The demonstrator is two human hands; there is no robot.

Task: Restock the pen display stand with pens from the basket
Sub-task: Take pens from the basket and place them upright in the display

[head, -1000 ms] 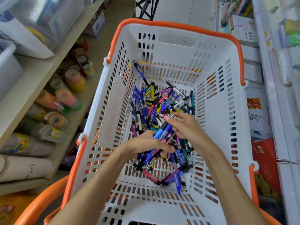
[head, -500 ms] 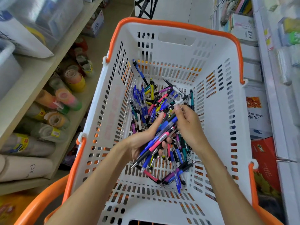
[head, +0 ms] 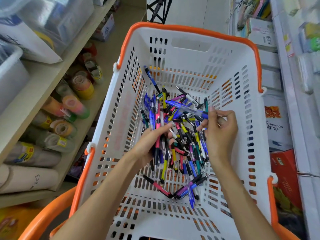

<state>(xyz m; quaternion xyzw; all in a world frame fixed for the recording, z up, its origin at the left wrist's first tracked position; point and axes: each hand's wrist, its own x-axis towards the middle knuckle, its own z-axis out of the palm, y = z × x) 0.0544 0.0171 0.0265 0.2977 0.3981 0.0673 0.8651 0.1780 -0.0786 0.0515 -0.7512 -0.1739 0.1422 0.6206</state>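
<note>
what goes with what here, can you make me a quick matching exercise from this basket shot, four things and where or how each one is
Things:
1. left hand
2. right hand
3. basket
4. tape rolls

States or places:
A. on the shelf left of the basket
B. white with an orange rim
C. pinches a single blue pen above the pile
D. grips a bundle of pens

Pairs: 1-D, 2-C, 3-B, 4-A
</note>
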